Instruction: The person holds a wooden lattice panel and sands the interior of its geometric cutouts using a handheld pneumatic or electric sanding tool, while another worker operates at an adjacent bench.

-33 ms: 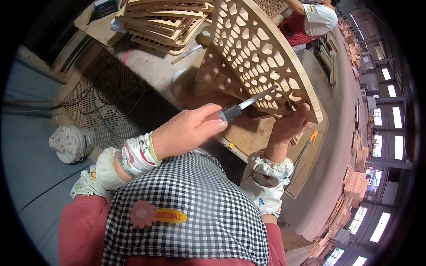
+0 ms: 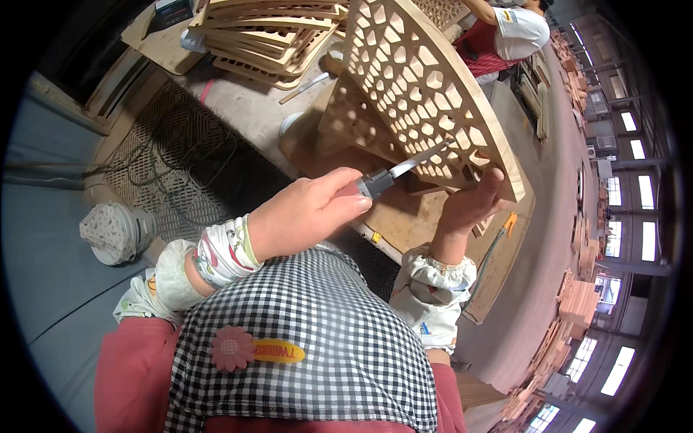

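Observation:
My left hand (image 2: 307, 214) is closed round a hand tool (image 2: 374, 184) with a dark grey collar and a slim, long metal blade. Its exact kind I cannot make out. The blade's tip meets the face of a curved wooden lattice panel (image 2: 498, 155), at one of the many-sided holes near its lower end. At that lower corner my right hand (image 2: 465, 206) grips the panel, thumb up at the edge and the other fingers mostly hidden. The panel stands tilted over the workbench (image 2: 249, 112), its far end rising away from me.
Stacked curved wooden frames (image 2: 271, 36) lie at the bench's back left, near a brush (image 2: 304, 88). An orange-tipped tool (image 2: 511, 220) rests on a board at right. A co-worker in a white sleeve (image 2: 521, 32) stands beyond. A bucket (image 2: 119, 232) and cables (image 2: 170, 173) are at left.

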Action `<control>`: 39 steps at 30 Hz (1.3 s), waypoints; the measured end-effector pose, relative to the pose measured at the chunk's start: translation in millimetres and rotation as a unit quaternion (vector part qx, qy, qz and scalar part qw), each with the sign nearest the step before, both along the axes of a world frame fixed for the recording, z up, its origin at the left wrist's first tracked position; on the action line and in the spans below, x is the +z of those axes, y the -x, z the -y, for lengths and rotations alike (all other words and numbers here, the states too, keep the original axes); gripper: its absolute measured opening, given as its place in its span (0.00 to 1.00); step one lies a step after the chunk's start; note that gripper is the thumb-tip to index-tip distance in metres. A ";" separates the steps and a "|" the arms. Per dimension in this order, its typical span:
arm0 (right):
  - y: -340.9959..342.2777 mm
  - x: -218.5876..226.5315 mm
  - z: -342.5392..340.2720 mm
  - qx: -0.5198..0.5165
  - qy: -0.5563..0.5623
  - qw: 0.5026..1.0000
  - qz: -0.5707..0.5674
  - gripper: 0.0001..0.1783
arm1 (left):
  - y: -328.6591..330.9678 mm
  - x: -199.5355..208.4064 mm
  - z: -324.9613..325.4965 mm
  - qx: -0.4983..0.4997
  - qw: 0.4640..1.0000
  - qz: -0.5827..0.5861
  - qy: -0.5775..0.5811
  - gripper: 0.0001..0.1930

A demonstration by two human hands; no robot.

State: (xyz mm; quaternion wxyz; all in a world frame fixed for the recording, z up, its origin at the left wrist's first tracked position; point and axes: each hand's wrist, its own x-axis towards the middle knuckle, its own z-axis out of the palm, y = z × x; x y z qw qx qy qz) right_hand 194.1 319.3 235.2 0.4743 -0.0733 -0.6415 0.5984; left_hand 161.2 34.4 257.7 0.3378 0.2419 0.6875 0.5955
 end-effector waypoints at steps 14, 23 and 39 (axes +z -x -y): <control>-3.8 -2.8 10.3 -0.016 -0.106 0.994 0.019 0.21 | 14.7 -5.3 -26.5 0.020 0.993 -0.112 0.016 0.22; 3.8 0.6 9.4 -0.024 -0.081 0.996 -0.021 0.23 | 20.9 -0.7 -34.2 -0.049 0.995 0.091 -0.011 0.19; 1.7 10.9 23.9 -0.018 0.021 1.000 0.010 0.22 | 4.6 -5.2 -45.1 0.088 0.938 -0.315 0.110 0.19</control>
